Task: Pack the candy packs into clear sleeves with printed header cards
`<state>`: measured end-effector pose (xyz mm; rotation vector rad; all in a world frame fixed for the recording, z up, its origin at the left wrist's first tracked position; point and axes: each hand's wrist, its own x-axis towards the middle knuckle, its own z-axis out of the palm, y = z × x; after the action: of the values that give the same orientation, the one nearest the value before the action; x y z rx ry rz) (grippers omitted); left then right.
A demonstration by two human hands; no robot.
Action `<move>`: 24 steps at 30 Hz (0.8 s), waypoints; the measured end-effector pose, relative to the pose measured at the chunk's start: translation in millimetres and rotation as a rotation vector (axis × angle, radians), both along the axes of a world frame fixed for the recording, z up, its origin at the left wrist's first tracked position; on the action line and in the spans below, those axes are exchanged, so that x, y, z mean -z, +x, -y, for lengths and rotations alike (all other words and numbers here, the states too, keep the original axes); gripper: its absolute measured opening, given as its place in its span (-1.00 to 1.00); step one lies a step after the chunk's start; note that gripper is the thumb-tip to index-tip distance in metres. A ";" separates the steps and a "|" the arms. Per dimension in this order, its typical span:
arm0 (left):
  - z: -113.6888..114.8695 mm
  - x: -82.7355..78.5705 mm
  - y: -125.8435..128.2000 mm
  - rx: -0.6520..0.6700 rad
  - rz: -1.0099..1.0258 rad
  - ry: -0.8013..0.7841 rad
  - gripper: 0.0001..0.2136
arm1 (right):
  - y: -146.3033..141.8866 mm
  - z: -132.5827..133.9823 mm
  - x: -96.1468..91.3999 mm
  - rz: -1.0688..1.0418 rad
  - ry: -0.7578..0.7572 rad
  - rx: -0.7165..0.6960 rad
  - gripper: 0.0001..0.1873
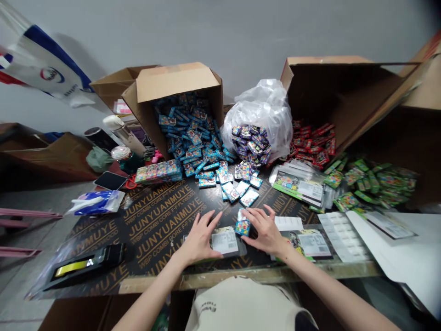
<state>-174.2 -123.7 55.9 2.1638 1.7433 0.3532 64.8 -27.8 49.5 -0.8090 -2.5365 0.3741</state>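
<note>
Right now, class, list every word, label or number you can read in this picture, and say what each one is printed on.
"JUNYUANMUYE": repeated across the black plywood tabletop.
"WBP COMBI CORE F-F PLYWOOD": beneath it, same tabletop.
Too small to read: white barcode label, small blue packet at the right hand.
Blurred: logo on the hanging bag.

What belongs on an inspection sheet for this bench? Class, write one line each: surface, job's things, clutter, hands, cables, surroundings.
Surface: black printed plywood board, largely covered.
Job's things: small blue packet at the edge of a labelled clear sleeve.
Clutter: blue packets spilling from a tipped box, purple packets in a plastic bag, red packets, green packets, tape dispenser, phone.
Hands: left hand flat on the sleeve; right hand fingertips at the packet, grip unclear.
Cables: nothing seen.
Surroundings: grey wall behind.
</note>
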 end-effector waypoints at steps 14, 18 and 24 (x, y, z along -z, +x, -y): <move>1.3 17.7 1.6 0.009 -0.013 0.091 -0.12 | 3.2 -0.7 9.4 0.026 -0.099 -0.048 -0.25; -1.0 15.7 -0.2 -0.003 0.034 0.119 -0.07 | 2.7 -4.2 6.6 -0.007 -0.156 -0.150 -0.21; -4.4 9.9 -1.5 0.024 0.048 0.111 -0.05 | -1.7 -11.3 8.0 0.010 -0.215 -0.314 -0.12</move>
<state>-175.7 -119.4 46.0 2.2312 1.7076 0.5027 63.1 -16.5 41.5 -0.4827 -2.6661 0.7559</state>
